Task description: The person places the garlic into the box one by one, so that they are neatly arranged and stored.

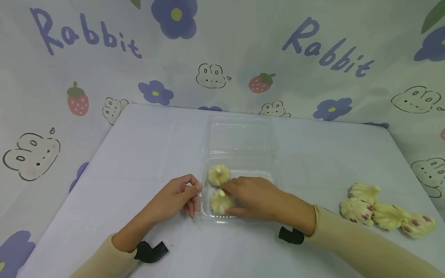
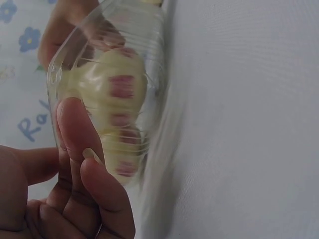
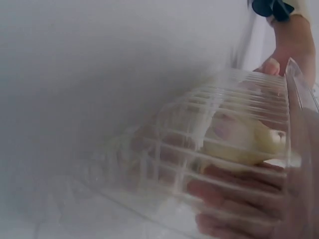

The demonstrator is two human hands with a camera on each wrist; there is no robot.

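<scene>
A clear plastic box (image 1: 240, 220) lies on the white table with its lid (image 1: 240, 135) folded back. Two pale yellow, ribbed garlic bulbs stand stem up in its left part, a farther bulb (image 1: 219, 174) and a nearer bulb (image 1: 220, 201). My right hand (image 1: 255, 197) reaches in from the right and grips the nearer bulb between thumb and fingers. At the box's left side, my left hand (image 1: 179, 197) holds the rim with thumb and bent fingers. Through the wall, the left wrist view shows purple patches on a bulb (image 2: 119, 94).
Several more garlic bulbs (image 1: 386, 214) lie in a cluster at the right of the table. A black strap piece (image 1: 151, 251) hangs at the left wrist, and another strap piece (image 1: 291, 235) at the right. Behind the table hangs a printed cloth (image 1: 236, 46).
</scene>
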